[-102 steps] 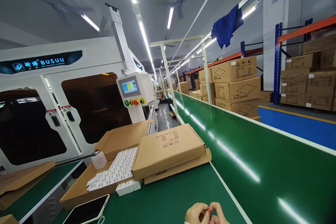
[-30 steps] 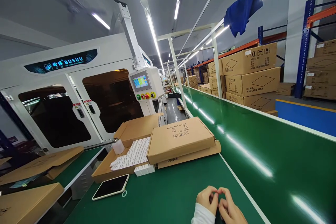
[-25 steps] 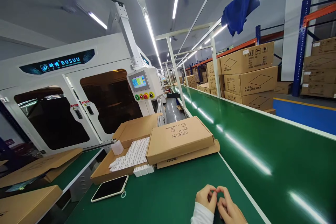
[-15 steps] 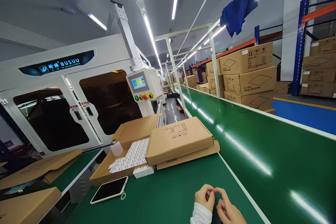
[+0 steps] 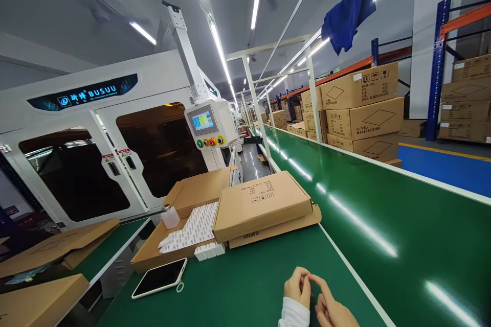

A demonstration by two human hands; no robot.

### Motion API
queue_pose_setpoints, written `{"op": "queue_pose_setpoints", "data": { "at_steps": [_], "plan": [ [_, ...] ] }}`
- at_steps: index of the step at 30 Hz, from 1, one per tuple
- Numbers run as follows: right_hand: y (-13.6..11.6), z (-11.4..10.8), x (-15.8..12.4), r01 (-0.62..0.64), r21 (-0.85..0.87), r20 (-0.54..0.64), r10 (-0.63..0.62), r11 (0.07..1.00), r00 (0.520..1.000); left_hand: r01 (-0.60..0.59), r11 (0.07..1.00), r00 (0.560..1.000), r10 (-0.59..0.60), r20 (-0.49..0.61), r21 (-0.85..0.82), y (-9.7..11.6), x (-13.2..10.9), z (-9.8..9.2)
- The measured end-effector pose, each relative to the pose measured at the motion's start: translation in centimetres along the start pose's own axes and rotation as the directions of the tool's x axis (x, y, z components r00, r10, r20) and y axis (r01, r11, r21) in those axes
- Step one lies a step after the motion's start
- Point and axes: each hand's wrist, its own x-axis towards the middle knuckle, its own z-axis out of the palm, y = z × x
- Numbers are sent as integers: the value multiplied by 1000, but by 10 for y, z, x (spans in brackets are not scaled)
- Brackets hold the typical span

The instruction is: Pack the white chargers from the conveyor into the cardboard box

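At the bottom of the view my left hand (image 5: pixel 297 286) is closed, its thumb and fingers drawn together. My right hand (image 5: pixel 332 306) is closed beside it, with an index fingertip touching the left hand's fingers. Whatever lies between the fingertips, if anything, is hidden or too small to make out. Both hands are over the green work surface (image 5: pixel 238 286). Ahead of them lie a few small white blocks (image 5: pixel 209 251), next to an open cardboard box (image 5: pixel 149 253) holding rows of small white parts (image 5: pixel 195 227) and a small bottle (image 5: pixel 171 216).
A closed cardboard box (image 5: pixel 264 202) lies on the surface beyond the hands. A phone (image 5: pixel 160 277) rests at the left. To the right runs a green conveyor belt (image 5: pixel 383 214). A white machine (image 5: pixel 88 138) with a control screen (image 5: pixel 202 120) stands behind, and stacked cartons (image 5: pixel 362 112) at far right.
My hands have shifted slightly at the fingertips; the right index finger has moved a little left and the fingers look straighter. Everything on the work surface stays put.
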Motion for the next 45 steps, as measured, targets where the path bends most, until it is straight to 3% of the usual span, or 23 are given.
{"op": "queue_pose_setpoints", "data": {
  "at_steps": [16,25,34,45],
  "plan": [
    [-4,-2,0,-33,29,-38,34,999,999,12,999,999,-14,52,33,-7,2,1],
    [0,1,0,8,-1,-50,-8,1000,999,-21,999,1000,22,-11,46,-4,0,2],
    [4,7,0,13,43,-104,-8,999,995,-21,1000,1000,21,7,18,-3,-1,3],
    [-2,0,0,-12,35,-31,14,999,999,-29,996,1000,28,8,88,-2,0,0]
  ]
}}
